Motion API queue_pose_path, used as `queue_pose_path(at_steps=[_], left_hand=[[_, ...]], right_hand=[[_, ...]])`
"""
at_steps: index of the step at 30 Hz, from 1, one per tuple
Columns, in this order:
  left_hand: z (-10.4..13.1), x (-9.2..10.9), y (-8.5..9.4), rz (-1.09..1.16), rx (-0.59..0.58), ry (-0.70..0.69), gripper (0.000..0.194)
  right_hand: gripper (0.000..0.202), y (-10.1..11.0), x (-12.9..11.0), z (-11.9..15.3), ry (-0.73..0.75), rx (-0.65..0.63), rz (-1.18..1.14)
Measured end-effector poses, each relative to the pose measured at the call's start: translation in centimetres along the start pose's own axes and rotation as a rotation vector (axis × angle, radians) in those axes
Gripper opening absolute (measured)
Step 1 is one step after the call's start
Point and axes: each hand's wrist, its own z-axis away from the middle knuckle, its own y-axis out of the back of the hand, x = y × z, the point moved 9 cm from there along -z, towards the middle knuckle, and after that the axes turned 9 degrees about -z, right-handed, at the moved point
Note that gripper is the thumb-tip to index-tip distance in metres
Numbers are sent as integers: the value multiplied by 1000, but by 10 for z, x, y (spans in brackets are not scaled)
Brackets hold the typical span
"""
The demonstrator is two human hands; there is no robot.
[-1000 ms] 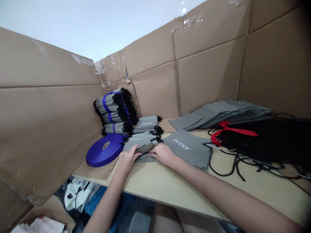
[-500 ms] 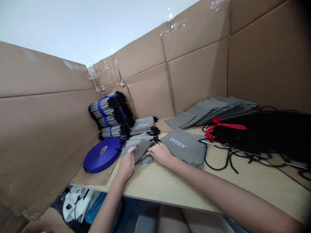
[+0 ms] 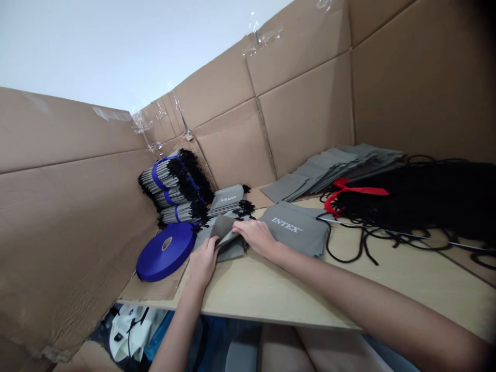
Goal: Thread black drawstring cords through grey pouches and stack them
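Observation:
A small grey fabric pouch (image 3: 225, 230) is pinched between both hands above the table's front left part. Closed on its left edge is my left hand (image 3: 204, 258), thumb on top. My right hand (image 3: 256, 236) grips the pouch's right upper edge with its fingertips. More grey pouches lie beneath and behind it, their black cord ends bunched on the right. Just right of my right hand is a stack of flat grey pouches (image 3: 294, 227) printed INTEX. The far side of the held pouch is partly hidden by my fingers.
At left stand pouch bundles (image 3: 170, 181) tied with purple ribbon, beside a purple ribbon roll (image 3: 166, 251). Grey pieces (image 3: 329, 168) fan out along the back cardboard wall (image 3: 306, 108). Black cords (image 3: 418, 201) with a red tie (image 3: 356, 191) lie at right.
The held pouch has turned and its upper part now bends open between my hands. My right hand has moved slightly up along its edge. The view has shifted a little.

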Motion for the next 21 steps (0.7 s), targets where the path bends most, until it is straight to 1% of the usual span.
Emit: queue_pose_path(at_steps=[3,4,5,7,8,9,11,13,14,15,17,19,21], left_hand=[[0,-14,-1,89,52,89,22],[1,-19,-1,132,82,125,24],[3,-24,0,169,112,159,27],[4,-29,2,201,150,188,38],[4,-28,1,192,142,175,43],[4,-24,0,170,108,141,48],[2,-10,-5,119,-7,38,55],[2,1,-6,102,-88,-32,54],[2,5,-3,112,-93,-46,50],[2,8,1,129,-78,-52,44],[1,12,7,151,-50,-67,34],[1,13,5,136,-59,-80,30],[0,9,0,108,-85,-53,29]], right_hand=[[28,16,-11,6,146,166,-109],[28,18,-16,9,218,199,-139],[28,17,-21,13,288,194,-158],[29,4,-28,18,392,76,-161],[31,-5,-29,20,417,3,-150],[35,-13,-28,21,420,-60,-133],[39,-27,-20,19,360,-164,-91],[30,-38,-9,15,270,-225,-57],[23,-42,-4,12,225,-238,-47],[19,-43,0,10,181,-234,-39],[19,-42,7,5,108,-187,-26],[23,-36,10,2,42,-132,-19],[26,-28,9,1,6,-81,-25]])
